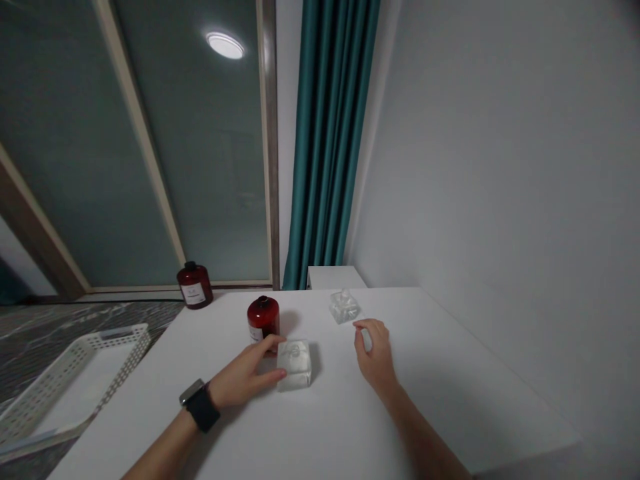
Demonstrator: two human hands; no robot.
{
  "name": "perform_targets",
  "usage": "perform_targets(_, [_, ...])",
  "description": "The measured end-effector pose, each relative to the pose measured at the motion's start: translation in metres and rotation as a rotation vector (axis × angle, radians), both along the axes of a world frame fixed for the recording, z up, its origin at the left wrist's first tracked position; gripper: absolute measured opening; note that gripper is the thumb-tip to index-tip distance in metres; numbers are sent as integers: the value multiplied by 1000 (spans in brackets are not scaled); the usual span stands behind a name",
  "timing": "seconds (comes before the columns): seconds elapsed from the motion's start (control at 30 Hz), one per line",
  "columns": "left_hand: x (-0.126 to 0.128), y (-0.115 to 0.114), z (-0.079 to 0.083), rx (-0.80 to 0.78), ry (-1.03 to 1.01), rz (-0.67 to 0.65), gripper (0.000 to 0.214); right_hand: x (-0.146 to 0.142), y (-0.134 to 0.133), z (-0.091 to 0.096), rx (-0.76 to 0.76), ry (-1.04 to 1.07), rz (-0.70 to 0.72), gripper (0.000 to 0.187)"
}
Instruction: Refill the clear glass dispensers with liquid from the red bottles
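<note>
My left hand rests at the left side of a clear, block-shaped box, its thumb and forefinger against the near and far parts of that side. A dark red bottle with a white label stands just behind these fingers, partly hidden by them. My right hand is raised over the table with thumb and forefinger bent toward each other in a pinch. Whether anything thin is between those fingertips I cannot make out. Beyond them lies a second clear, shiny piece, crinkled in look.
Another dark red bottle stands at the far left corner of the white table. Below the left edge sits a white perforated basket. A wall borders the right side, with a teal curtain behind.
</note>
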State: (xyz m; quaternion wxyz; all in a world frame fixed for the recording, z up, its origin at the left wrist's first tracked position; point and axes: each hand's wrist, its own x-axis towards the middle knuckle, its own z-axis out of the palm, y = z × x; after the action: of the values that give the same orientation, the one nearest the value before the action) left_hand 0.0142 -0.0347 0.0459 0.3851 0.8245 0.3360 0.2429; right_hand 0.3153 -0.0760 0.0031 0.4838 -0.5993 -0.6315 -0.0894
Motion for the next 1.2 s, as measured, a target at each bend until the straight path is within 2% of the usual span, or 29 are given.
perform_targets(0.1, [-6,1,8,20,13,-14,42,-25,-12,3,-39,-4,189,16])
perform_targets(0.17, [-9,2,14,27,29,-19,37,-38,-17,5,-144,49,370,23])
perform_targets(0.23, [-12,2,20,41,33,-6,30,-47,-19,7,-267,115,514,42])
perform_targets(0.3, [-15,2,22,96,24,60,27,-55,-17,8,-379,177,598,65])
perform_targets(0.4, [-19,3,18,259,-65,278,33,-66,-8,6,-491,264,665,93])
perform_targets(0.5, [-19,7,6,396,-212,505,27,-77,0,1,-533,345,682,103])
perform_targets(0.57, [-17,11,-4,438,-262,600,19,-82,3,-2,-550,383,666,98])
perform_targets(0.67, [-9,19,-19,426,-296,677,49,-86,5,-7,-554,393,645,82])
perform_targets(0.77, [0,29,-32,370,-286,670,79,-88,4,-11,-550,391,637,75])
perform_targets(0.87, [6,37,-40,327,-259,651,92,-90,3,-12,-561,365,590,79])
perform_targets(1.0, [7,39,-41,263,-256,578,83,-94,1,-10,-571,313,525,77])
perform_targets(1.1, [3,36,-35,205,-252,536,70,-95,-1,-10,-568,306,490,73])
perform_targets(1.2, [-6,29,-28,144,-215,446,66,-93,-3,-10,-554,322,473,72])
